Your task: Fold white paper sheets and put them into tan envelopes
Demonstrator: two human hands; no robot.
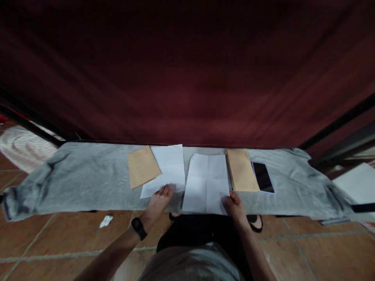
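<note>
A creased white sheet [202, 183] lies unfolded on the grey cloth, right of centre. My right hand [233, 203] grips its lower right edge, fingers closed on the paper. Left of it, other white paper [172, 164] lies partly under a brown envelope [142, 166]. My left hand [162, 197], with a black watch on the wrist, rests at the lower edge of that paper, its fingers curled together; whether they pinch it is hard to see. A stack of brown envelopes [241, 170] sits just right of the creased sheet.
A phone [263, 177] lies right of the envelope stack. The grey cloth [88, 175] covers a long narrow surface. Behind it hangs a dark red curtain [187, 97], with dark metal bars at both sides. A white scrap [106, 221] is on the tiled floor.
</note>
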